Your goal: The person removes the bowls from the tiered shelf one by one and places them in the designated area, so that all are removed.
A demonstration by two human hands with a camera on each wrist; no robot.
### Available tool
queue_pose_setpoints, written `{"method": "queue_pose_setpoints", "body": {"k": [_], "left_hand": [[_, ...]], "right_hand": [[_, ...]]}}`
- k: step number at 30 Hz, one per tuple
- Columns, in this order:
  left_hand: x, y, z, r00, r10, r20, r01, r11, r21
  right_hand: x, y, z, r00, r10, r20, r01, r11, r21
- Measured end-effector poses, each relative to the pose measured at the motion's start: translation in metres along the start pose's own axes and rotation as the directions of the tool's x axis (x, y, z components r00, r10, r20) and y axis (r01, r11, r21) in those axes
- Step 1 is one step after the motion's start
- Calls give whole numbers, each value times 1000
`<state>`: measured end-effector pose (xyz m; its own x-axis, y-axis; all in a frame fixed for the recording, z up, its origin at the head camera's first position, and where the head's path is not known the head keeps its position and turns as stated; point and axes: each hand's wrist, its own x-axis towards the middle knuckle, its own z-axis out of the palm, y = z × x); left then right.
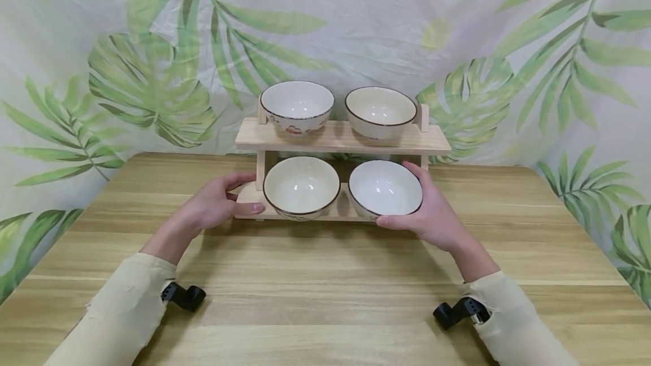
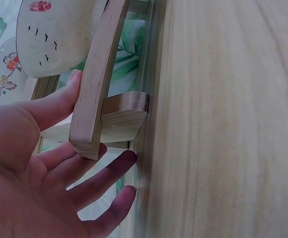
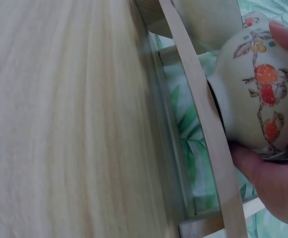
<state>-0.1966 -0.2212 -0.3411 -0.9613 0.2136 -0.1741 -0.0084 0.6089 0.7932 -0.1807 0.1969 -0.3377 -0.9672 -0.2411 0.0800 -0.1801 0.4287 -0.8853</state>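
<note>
A two-tier wooden rack [image 1: 330,137] stands toward the back of the table and carries several bowls. My right hand [image 1: 437,213] holds the white patterned bowl [image 1: 385,190] at the right of the lower shelf, thumb in front and fingers around its far side. In the right wrist view, painted birds and berries show on that bowl [image 3: 255,94], its base close to the shelf board. My left hand [image 1: 213,203] grips the left end of the lower shelf [image 2: 91,94], its thumb along the board and other fingers spread below. Beside it sits a cream bowl [image 1: 302,187].
On the upper shelf rest a white flowered bowl [image 1: 297,103] at left and a cream bowl [image 1: 381,112] at right. A leaf-print cloth [image 1: 366,38] hangs right behind the rack. The wood-grain table [image 1: 315,292] stretches in front.
</note>
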Motion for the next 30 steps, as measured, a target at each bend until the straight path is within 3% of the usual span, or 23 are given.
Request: {"method": "queue_pose_setpoints", "body": {"k": [10,16,23,30], "left_hand": [[1,-2,-1,1000,14,8,-14,1000,-4],[2,-1,-1,1000,17,6,-17,1000,-1],[2,-1,0,1000,10,7,-10,1000,11],[2,0,-2,1000,9,12,-9,1000,7]], "right_hand": [[-3,-2,-13,997,-16,77,15,1000,17],[-4,0,-17,988,-88,129,87,996,17],[-5,2,-20,951,-202,235,208,978,-2],[-7,0,-21,912,-254,321,249,967,58]]}}
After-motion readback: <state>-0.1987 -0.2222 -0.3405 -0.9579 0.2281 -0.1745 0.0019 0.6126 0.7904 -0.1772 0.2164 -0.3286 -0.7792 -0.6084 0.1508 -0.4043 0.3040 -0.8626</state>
